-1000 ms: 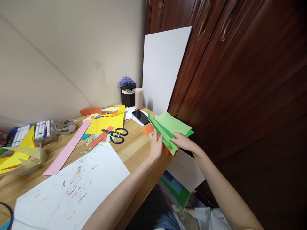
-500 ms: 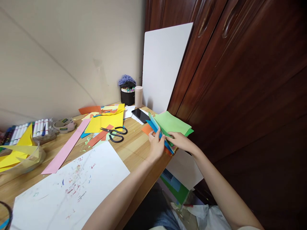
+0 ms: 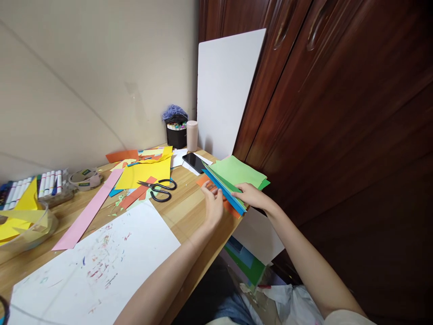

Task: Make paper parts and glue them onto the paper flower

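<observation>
At the table's right corner lies a loose stack of coloured paper, with light green sheets (image 3: 238, 169) on top, a raised blue sheet (image 3: 225, 191) along the near side and an orange sheet (image 3: 233, 209) underneath. My left hand (image 3: 214, 208) is at the stack's near left side, over the orange paper; its fingers are bent but apart, with the thumb by the blue edge. From the right, my right hand (image 3: 252, 196) pinches the green sheets, which tilt up; its fingertips are partly hidden among them.
Black-handled scissors (image 3: 158, 188) lie left of the stack, near yellow paper (image 3: 149, 175) and scraps. Behind are a phone (image 3: 194, 161), a pink bottle (image 3: 192, 136) and a black marker case (image 3: 176, 137). A pink strip (image 3: 89, 210) and marked white sheet (image 3: 98, 266) lie left; a dark cabinet (image 3: 321, 135) stands right.
My left hand has drawn slightly left and its fingers have loosened from the blue sheet. More orange paper shows beneath. My right hand stays on the green sheets. The view has shifted slightly.
</observation>
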`<action>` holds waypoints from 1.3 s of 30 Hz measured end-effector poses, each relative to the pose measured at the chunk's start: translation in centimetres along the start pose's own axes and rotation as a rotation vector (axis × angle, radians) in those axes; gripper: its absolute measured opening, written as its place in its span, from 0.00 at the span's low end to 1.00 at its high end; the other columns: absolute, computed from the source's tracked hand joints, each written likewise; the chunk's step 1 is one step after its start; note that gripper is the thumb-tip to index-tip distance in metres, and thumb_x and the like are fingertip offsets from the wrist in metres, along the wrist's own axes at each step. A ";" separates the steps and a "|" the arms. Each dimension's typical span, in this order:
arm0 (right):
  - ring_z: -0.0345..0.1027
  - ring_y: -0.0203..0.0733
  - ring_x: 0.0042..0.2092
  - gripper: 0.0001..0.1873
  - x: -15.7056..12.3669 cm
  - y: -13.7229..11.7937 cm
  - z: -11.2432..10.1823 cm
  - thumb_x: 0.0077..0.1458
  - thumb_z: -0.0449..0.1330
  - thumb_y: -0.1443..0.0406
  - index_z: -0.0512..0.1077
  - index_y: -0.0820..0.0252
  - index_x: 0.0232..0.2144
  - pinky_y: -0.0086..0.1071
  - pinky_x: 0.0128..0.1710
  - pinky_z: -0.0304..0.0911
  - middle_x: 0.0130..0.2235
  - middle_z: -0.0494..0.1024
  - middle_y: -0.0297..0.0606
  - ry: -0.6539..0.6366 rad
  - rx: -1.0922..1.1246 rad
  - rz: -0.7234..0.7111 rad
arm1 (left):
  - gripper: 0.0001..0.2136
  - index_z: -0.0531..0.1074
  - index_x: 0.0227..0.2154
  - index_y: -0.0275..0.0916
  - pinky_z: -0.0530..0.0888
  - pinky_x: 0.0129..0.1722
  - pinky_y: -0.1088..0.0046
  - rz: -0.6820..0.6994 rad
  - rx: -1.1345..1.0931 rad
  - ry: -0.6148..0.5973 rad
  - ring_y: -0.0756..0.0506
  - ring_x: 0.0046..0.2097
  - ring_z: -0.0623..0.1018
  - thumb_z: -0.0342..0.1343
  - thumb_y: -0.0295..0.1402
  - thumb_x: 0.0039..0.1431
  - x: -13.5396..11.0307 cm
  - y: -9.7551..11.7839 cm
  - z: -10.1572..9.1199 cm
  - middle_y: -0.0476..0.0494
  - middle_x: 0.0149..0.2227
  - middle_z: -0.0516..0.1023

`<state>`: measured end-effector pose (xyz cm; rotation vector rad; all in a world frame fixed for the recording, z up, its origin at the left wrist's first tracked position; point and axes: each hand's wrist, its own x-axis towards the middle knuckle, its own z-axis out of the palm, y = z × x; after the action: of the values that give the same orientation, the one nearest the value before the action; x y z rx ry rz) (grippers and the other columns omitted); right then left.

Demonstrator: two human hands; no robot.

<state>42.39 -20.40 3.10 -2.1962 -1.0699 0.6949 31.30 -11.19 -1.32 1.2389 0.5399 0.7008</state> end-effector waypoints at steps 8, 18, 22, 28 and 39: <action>0.68 0.42 0.31 0.14 0.5 0.8 -0.7 0.48 0.56 0.60 0.73 0.67 0.30 0.30 0.30 0.62 0.29 0.76 0.38 0.033 0.073 -0.033 | 0.07 0.64 0.38 0.35 0.73 0.40 0.71 -0.202 -0.103 -0.068 0.48 0.38 0.75 0.47 0.31 0.58 1.9 -1.6 -0.7 0.40 0.39 0.73; 0.71 0.45 0.36 0.18 0.6 1.9 -1.3 0.46 0.59 0.60 0.74 0.67 0.37 0.33 0.36 0.65 0.35 0.79 0.41 -0.008 0.238 -0.028 | 0.13 0.73 0.39 0.34 0.72 0.43 0.63 -0.171 -0.182 -0.229 0.47 0.34 0.77 0.57 0.32 0.51 0.8 -0.9 -0.3 0.42 0.36 0.77; 0.71 0.46 0.38 0.18 0.8 2.2 -1.4 0.45 0.60 0.59 0.74 0.67 0.37 0.33 0.37 0.66 0.38 0.78 0.41 -0.051 0.322 -0.035 | 0.16 0.74 0.43 0.33 0.73 0.41 0.64 -0.211 -0.206 -0.242 0.47 0.33 0.77 0.60 0.31 0.49 0.7 -0.5 -0.3 0.42 0.34 0.78; 0.71 0.45 0.35 0.18 0.7 2.1 -1.3 0.45 0.61 0.59 0.75 0.67 0.35 0.32 0.34 0.65 0.33 0.79 0.41 -0.020 0.284 0.003 | 0.13 0.76 0.37 0.32 0.74 0.40 0.65 -0.273 -0.198 -0.181 0.47 0.31 0.78 0.61 0.32 0.47 1.3 -0.7 -0.5 0.41 0.33 0.79; 0.67 0.40 0.30 0.15 0.4 1.6 -1.4 0.47 0.57 0.59 0.73 0.67 0.30 0.29 0.29 0.60 0.28 0.76 0.38 0.019 0.135 -0.056 | 0.05 0.75 0.29 0.32 0.73 0.41 0.70 -0.304 -0.187 -0.181 0.50 0.31 0.77 0.59 0.27 0.49 1.4 -0.1 -1.0 0.44 0.26 0.77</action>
<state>44.35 -21.26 2.82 -2.0470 -1.0399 0.6992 31.55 -9.55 -1.70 1.0059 0.4874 0.3693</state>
